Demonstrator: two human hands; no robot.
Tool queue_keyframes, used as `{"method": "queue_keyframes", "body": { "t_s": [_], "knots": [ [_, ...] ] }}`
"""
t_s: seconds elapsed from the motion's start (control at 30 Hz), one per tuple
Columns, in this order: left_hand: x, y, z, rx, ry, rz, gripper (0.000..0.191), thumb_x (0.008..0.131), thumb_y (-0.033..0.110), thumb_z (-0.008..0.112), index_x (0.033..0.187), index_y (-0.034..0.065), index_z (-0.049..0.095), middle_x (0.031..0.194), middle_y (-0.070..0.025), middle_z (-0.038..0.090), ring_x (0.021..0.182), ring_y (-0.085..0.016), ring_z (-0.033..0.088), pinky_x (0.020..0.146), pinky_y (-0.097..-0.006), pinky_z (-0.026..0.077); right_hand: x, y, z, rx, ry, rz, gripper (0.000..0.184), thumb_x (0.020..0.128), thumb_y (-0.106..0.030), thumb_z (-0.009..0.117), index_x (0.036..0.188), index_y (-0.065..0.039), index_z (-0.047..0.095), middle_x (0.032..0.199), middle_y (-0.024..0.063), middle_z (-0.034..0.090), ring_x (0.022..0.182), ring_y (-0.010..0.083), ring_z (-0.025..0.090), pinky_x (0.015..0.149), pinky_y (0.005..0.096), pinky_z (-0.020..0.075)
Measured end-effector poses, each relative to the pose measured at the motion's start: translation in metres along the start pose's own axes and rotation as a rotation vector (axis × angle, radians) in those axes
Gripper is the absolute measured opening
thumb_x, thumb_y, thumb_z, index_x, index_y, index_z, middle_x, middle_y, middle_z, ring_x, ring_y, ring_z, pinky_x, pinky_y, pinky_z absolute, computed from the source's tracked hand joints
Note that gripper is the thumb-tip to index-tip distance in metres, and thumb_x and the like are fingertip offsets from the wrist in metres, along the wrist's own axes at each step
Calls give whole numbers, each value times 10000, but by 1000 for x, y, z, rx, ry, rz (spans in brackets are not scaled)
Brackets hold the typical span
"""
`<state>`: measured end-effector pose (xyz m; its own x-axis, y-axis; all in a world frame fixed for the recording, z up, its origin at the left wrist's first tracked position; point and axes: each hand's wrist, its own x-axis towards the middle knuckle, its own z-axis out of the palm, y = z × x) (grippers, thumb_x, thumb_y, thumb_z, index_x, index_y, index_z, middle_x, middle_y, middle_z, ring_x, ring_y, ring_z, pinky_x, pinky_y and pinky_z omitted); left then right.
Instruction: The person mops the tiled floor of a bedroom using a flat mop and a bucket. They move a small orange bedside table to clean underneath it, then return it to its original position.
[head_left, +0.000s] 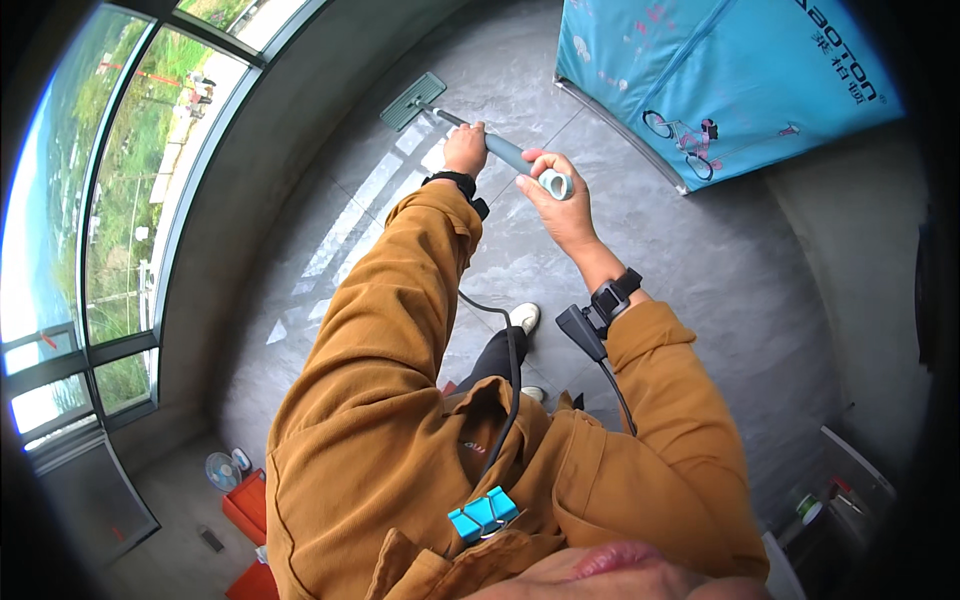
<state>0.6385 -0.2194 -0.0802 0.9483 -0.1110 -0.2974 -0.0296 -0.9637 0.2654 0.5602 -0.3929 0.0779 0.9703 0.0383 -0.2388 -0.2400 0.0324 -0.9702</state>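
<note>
A flat mop with a green rectangular head (413, 101) lies with that head on the grey tiled floor (660, 247), near the base of the wall at the upper left. Its handle (507, 152) slants down to the right, towards me. My left hand (466, 149) is closed around the handle's thinner part, nearer the mop head. Near the ringed top end, my right hand (559, 199) grips the grey-blue sleeve, with the thumb and fingers around it. Both wrists wear black straps, and a cable runs from the device on the right one.
A blue fabric wardrobe (720, 90) on a metal frame stands at the upper right. Windows (124, 210) line the left wall. Orange-red containers (247, 504) and a small fan (223, 471) are at lower left. A black cable (513, 360) hangs by my legs.
</note>
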Motion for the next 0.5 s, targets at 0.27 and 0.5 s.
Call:
{"method": "queue_keyframes", "body": {
  "t_s": [0.27,0.5],
  "knots": [
    [-35,48,35,72,-387,279,126,818,151,497,872,122,607,806,-108,640,788,-305,631,649,-416,500,-94,-9,-62,-44,113,90,189,728,53,630,769,-57,482,1040,112,576,1134,235,487,919,335,383],
    [-128,187,57,38,-585,815,96,762,190,583,784,113,635,769,-88,636,768,-292,631,619,-399,506,-257,-64,-161,-73,343,359,236,743,106,595,740,-61,429,1046,104,529,1189,267,440,897,333,426]
  ]
}}
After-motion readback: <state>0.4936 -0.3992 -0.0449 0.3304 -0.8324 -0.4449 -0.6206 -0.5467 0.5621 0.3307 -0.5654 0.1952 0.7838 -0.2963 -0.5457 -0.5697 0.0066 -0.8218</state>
